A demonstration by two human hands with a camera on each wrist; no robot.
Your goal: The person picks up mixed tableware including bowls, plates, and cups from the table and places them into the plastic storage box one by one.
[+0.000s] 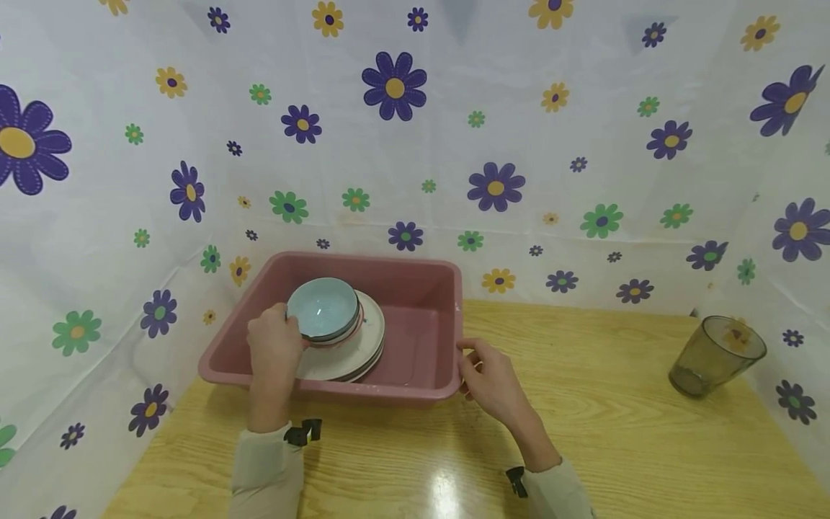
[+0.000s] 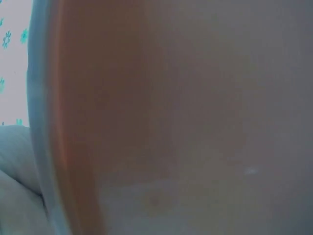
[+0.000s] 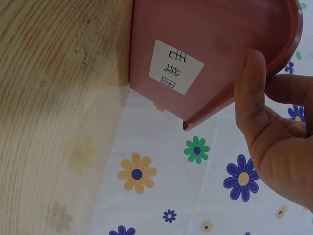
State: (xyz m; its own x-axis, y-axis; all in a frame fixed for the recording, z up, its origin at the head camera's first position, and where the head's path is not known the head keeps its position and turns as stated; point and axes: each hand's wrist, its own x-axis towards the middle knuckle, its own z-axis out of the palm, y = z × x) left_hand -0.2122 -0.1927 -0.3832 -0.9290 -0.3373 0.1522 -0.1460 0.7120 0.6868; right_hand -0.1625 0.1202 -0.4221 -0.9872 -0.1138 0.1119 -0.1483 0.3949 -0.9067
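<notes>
A pink plastic basin (image 1: 415, 346) stands on the wooden table. Inside its left half lies a stack of white plates (image 1: 372, 331), topped by stacked bowls, the uppermost a light blue bowl (image 1: 324, 306). My left hand (image 1: 275, 342) reaches over the near rim and grips the left side of the bowls; its fingertips are hidden. At the basin's right end, my right hand (image 1: 491, 382) pinches the rim between thumb and curled fingers, and the right wrist view shows the thumb (image 3: 252, 83) against the outer wall. A blurred reddish-brown surface fills most of the left wrist view.
A tinted, see-through glass (image 1: 716, 357) stands at the table's right side. A white handwritten label (image 3: 176, 67) is stuck on the basin's end wall. Behind and beside the wooden table (image 1: 583, 425) hangs a white flower-patterned sheet (image 1: 428, 144).
</notes>
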